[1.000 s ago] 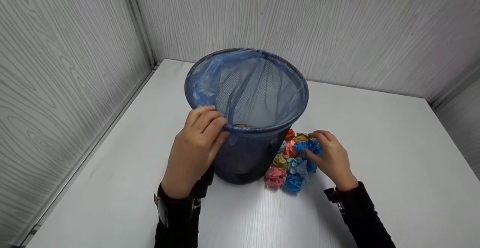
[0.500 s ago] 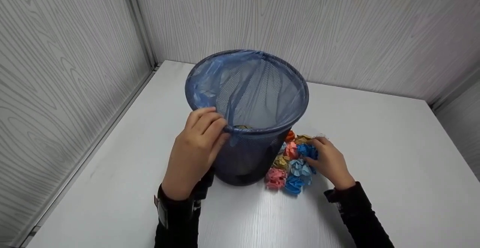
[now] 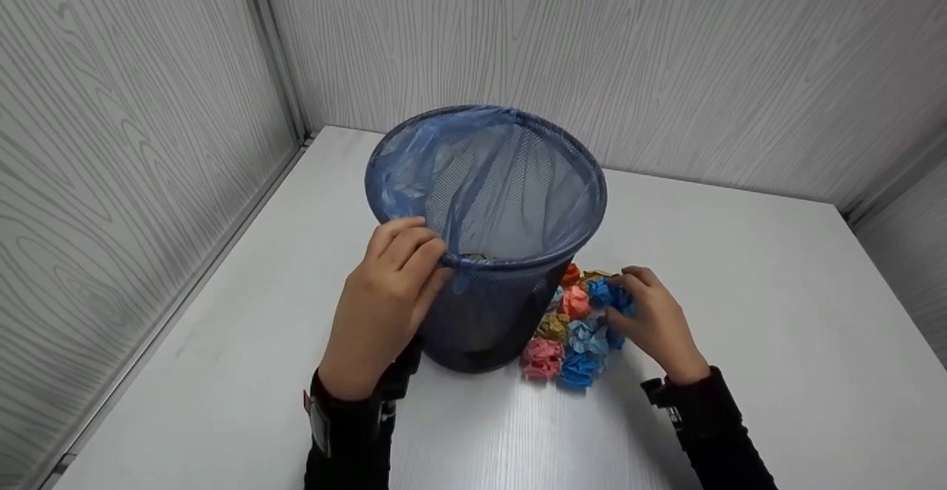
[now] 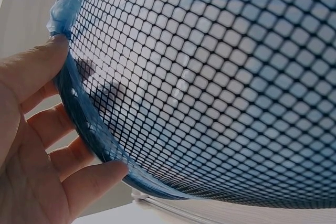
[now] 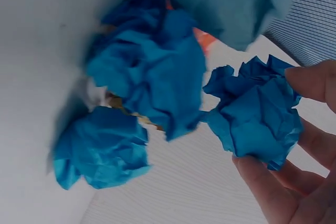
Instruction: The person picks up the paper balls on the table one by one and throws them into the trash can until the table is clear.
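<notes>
Beside the mesh bin (image 3: 473, 338): a blue paper ball (image 5: 254, 114) sits in my right grip (image 3: 658, 323), at the right edge of a paper pile (image 3: 584, 336) on a white worktop (image 3: 222, 371).
Crumpled paper: likely light, soft and easily crushed, its creases offering good purchase; best taken across the middle, I judge, with only slight pressure.
Right grip: pinching the ball between thumb and fingers, parted no wider than the paper between them.
Next in the pile: a second blue ball (image 5: 149, 72) close by; whether the two touch, I cannot tell.
Rim: my left grip (image 3: 385, 290) curls over the upright bin's near-left edge, fingers and thumb pinching it.
Blue liner (image 3: 414, 157): thin film draped over that edge, probably slippery, so best held together with the stiffer rim.
</notes>
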{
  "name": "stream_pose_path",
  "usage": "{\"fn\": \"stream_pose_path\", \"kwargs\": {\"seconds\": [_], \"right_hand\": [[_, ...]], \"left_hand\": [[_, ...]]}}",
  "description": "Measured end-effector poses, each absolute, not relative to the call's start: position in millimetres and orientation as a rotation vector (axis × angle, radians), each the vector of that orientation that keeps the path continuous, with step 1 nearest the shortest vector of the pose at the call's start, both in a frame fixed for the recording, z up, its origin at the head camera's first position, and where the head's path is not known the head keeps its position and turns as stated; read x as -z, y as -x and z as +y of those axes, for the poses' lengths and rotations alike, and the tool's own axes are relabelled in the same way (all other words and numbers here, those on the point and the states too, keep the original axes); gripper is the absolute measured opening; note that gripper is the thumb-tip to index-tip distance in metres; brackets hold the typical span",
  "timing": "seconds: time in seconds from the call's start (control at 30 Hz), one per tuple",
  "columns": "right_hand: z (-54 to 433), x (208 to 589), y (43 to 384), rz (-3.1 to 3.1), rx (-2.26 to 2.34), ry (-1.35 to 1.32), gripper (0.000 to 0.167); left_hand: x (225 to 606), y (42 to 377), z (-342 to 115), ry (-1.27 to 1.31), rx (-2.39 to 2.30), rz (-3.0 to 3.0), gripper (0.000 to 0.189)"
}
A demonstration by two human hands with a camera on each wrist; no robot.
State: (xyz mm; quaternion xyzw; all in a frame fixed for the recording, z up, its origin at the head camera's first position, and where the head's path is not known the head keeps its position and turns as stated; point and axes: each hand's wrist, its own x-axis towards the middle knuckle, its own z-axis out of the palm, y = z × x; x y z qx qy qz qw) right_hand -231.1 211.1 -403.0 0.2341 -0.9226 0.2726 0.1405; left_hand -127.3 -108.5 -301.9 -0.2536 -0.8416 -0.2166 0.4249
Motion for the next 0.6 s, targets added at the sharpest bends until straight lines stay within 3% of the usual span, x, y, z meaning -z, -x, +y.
{"fn": "stream_pose_path", "kwargs": {"seconds": [0.6], "right_hand": [[191,341,205,-2.076,-0.938,-0.721,0.036]], "left_hand": [[300,129,-107,0.610,0.531,-2.105,0.013]]}}
